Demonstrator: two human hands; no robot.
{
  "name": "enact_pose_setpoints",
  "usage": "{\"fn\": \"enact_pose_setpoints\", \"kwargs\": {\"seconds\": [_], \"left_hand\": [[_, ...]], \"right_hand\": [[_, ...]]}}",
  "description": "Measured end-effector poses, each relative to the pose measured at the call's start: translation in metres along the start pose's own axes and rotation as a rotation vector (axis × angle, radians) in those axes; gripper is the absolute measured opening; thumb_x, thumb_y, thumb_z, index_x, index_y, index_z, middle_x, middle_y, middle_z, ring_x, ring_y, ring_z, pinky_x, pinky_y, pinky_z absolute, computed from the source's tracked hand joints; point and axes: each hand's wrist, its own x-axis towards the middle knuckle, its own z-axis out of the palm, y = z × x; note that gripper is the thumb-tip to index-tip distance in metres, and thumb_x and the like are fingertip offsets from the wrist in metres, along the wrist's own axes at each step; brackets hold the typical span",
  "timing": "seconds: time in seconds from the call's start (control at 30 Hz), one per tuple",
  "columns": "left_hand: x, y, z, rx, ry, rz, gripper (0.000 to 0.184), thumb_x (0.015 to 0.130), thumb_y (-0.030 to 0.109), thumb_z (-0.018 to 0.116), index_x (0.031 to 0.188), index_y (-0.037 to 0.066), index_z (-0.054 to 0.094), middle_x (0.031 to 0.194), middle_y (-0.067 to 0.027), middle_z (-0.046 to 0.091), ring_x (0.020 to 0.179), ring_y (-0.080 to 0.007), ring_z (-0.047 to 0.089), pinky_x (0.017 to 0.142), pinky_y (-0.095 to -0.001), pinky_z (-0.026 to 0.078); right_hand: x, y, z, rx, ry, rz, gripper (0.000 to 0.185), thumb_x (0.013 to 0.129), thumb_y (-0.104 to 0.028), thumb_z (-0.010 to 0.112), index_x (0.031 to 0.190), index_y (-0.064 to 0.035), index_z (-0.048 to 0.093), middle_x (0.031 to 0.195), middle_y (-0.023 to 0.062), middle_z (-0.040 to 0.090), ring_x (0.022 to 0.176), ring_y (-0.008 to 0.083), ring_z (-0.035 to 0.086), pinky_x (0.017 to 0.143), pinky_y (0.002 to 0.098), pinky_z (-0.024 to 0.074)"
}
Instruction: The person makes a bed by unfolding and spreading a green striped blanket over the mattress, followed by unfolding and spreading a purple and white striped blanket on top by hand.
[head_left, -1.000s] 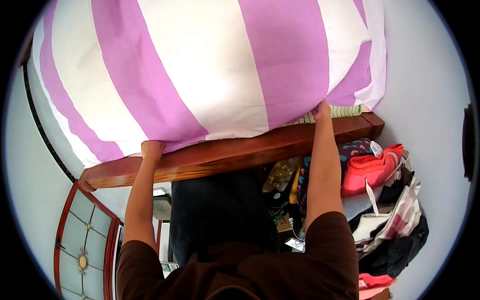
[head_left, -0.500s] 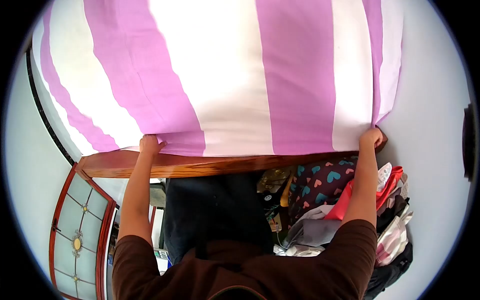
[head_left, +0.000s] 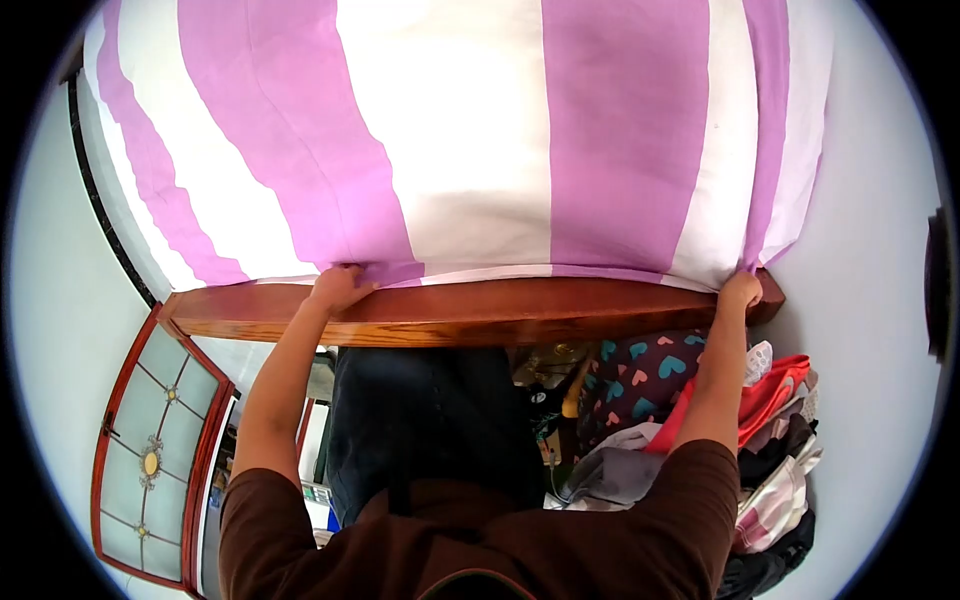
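Note:
A purple and white striped sheet covers the bed up to the inner side of a brown wooden bed rail. At the sheet's lower edge, left of the middle, is my left hand, its fingertips under or behind the cloth and its thumb pointing right along the rail. Near the rail's right end my right hand is closed round the gathered edge of the sheet. The fingertips of my left hand are hidden.
Piled clothes, with a red garment and a heart-patterned cloth, lie below the rail at the right. A red-framed glass door stands at the lower left. A pale wall rises at the right.
My right hand has moved right along the rail, drawing the sheet's edge to the corner. My left hand has shifted right. The sheet's edge now lies straighter, with more of the rail's top showing.

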Motion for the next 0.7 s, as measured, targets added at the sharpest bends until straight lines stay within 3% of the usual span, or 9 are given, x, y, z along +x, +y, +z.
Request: {"fn": "enact_pose_setpoints", "kwargs": {"seconds": [0.13, 0.23, 0.3, 0.33, 0.37, 0.4, 0.5, 0.57, 0.7], "left_hand": [[0.015, 0.035, 0.015, -0.187, -0.003, 0.282, 0.058, 0.084, 0.054, 0.044, 0.122, 0.011, 0.053, 0.122, -0.018, 0.052, 0.113, -0.0337, 0.048, 0.095, -0.0387, 0.038], [0.022, 0.073, 0.026, -0.156, 0.002, 0.345, 0.057, 0.087, 0.053, 0.041, 0.125, 0.012, 0.05, 0.127, -0.017, 0.048, 0.116, -0.0343, 0.045, 0.099, -0.0381, 0.034], [0.03, 0.09, 0.038, -0.061, 0.038, 0.301, 0.061, 0.087, 0.056, 0.036, 0.13, 0.014, 0.044, 0.131, -0.0162, 0.044, 0.118, -0.0347, 0.043, 0.101, -0.0403, 0.03], [0.033, 0.097, 0.042, -0.015, 0.059, 0.278, 0.063, 0.087, 0.058, 0.033, 0.132, 0.015, 0.042, 0.133, -0.0159, 0.042, 0.12, -0.0349, 0.041, 0.103, -0.0414, 0.029], [0.036, 0.103, 0.04, -0.013, 0.033, 0.255, 0.064, 0.087, 0.059, 0.031, 0.134, 0.015, 0.039, 0.134, -0.0156, 0.041, 0.121, -0.0347, 0.04, 0.103, -0.0426, 0.027], [0.038, 0.107, 0.038, -0.013, 0.006, 0.229, 0.065, 0.087, 0.06, 0.029, 0.135, 0.016, 0.037, 0.134, -0.0154, 0.04, 0.122, -0.0345, 0.039, 0.104, -0.0438, 0.026], [0.041, 0.11, 0.047, 0.013, 0.025, 0.231, 0.066, 0.087, 0.06, 0.027, 0.136, 0.017, 0.035, 0.135, -0.0146, 0.039, 0.123, -0.0334, 0.037, 0.104, -0.0458, 0.025], [0.032, 0.11, 0.04, -0.017, 0.0, 0.241, 0.064, 0.088, 0.058, 0.03, 0.136, 0.016, 0.036, 0.135, -0.014, 0.04, 0.124, -0.0316, 0.037, 0.103, -0.0465, 0.026], [0.005, 0.087, 0.049, -0.205, 0.231, 0.406, 0.054, 0.089, 0.047, 0.04, 0.132, 0.015, 0.04, 0.129, -0.0141, 0.046, 0.118, -0.0292, 0.043, 0.098, -0.0418, 0.034]], "right_hand": [[-0.009, 0.019, -0.029, 0.06, -0.044, 0.054, 0.016, 0.079, -0.02, 0.056, 0.084, -0.0112, 0.069, 0.076, 0.0058, 0.068, 0.061, 0.0215, 0.066, 0.039, 0.0399, 0.0477], [-0.005, 0.012, -0.062, 0.199, 0.138, 0.033, 0.017, 0.08, -0.02, 0.055, 0.084, -0.011, 0.069, 0.082, 0.0081, 0.068, 0.069, 0.022, 0.067, 0.05, 0.0398, 0.0519], [-0.001, -0.009, -0.082, 0.312, 0.315, -0.146, 0.02, 0.081, -0.021, 0.053, 0.089, -0.01, 0.068, 0.089, 0.0104, 0.068, 0.08, 0.0211, 0.067, 0.063, 0.0351, 0.0533], [-0.04, -0.02, -0.124, 0.334, 0.293, -0.179, 0.02, 0.081, -0.02, 0.053, 0.089, -0.0093, 0.068, 0.092, 0.0111, 0.067, 0.086, 0.0217, 0.066, 0.07, 0.0297, 0.0516], [-0.065, -0.037, -0.151, 0.265, 0.271, -0.24, 0.02, 0.081, -0.019, 0.054, 0.091, -0.0082, 0.068, 0.094, 0.0101, 0.067, 0.087, 0.0221, 0.065, 0.07, 0.0325, 0.051], [-0.082, -0.052, -0.162, -0.029, 0.299, -0.565, 0.02, 0.079, -0.018, 0.054, 0.087, -0.007, 0.068, 0.092, 0.0104, 0.067, 0.085, 0.023, 0.065, 0.07, 0.0331, 0.0502], [-0.181, -0.09, -0.209, -0.011, 0.338, -1.045, 0.019, 0.077, -0.013, 0.053, 0.078, -0.0045, 0.069, 0.085, 0.0126, 0.067, 0.081, 0.0281, 0.064, 0.072, 0.0358, 0.0495], [-0.218, -0.118, -0.217, -0.04, 0.259, -1.011, 0.026, 0.078, -0.015, 0.05, 0.097, -0.0067, 0.066, 0.097, 0.0147, 0.064, 0.086, 0.0282, 0.063, 0.074, 0.0388, 0.0494], [-0.201, -0.128, -0.142, 0.158, 0.584, -0.893, 0.043, 0.081, -0.018, 0.05, 0.124, -0.0166, 0.047, 0.12, 0.0137, 0.052, 0.102, 0.03, 0.055, 0.078, 0.0432, 0.0482]]}}
